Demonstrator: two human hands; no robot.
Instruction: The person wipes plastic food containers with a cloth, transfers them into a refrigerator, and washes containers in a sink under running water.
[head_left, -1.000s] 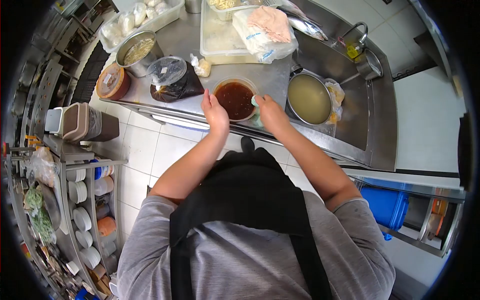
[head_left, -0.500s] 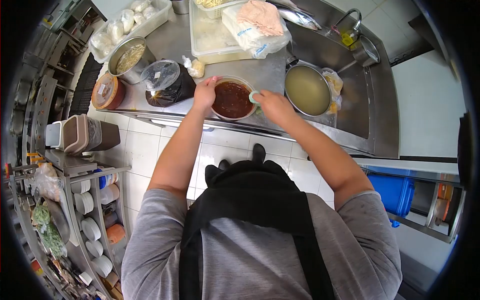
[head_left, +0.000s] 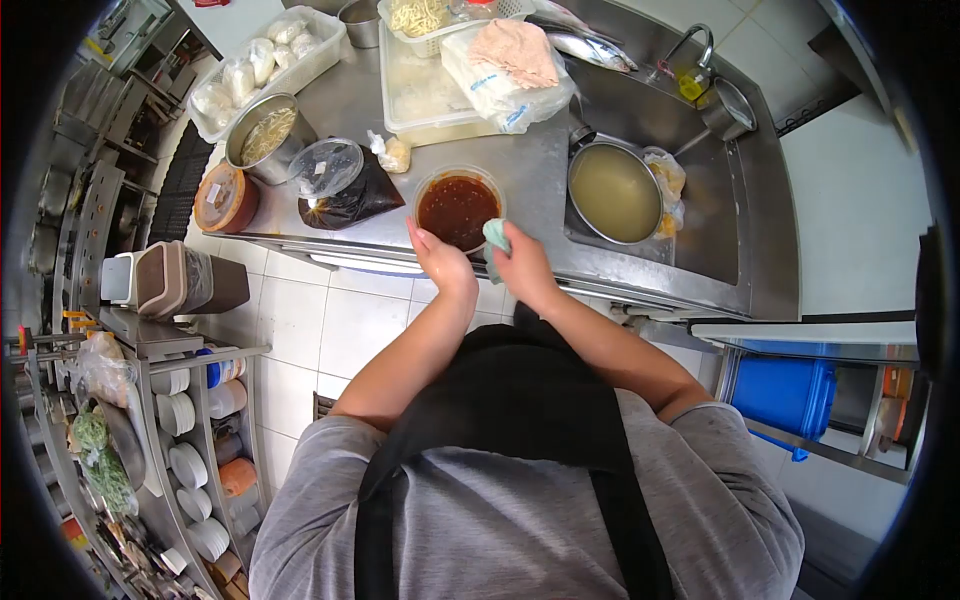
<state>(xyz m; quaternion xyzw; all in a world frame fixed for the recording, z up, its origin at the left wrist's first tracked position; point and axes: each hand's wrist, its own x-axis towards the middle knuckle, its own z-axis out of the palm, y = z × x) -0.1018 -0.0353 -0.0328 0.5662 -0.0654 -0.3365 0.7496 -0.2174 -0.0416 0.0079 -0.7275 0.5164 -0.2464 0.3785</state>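
Clutching a pale green cloth (head_left: 495,243) in the closed fingers of the right hand (head_left: 525,270), at five o'clock of the sauce bowl (head_left: 460,170) on the table (head_left: 535,190); holding the left hand (head_left: 445,267) open at seven o'clock, with fingers extended near the rim.

The steel counter (head_left: 535,185) carries a sauce bowl (head_left: 458,208), orange tub (head_left: 226,199) and metal pot (head_left: 286,158)
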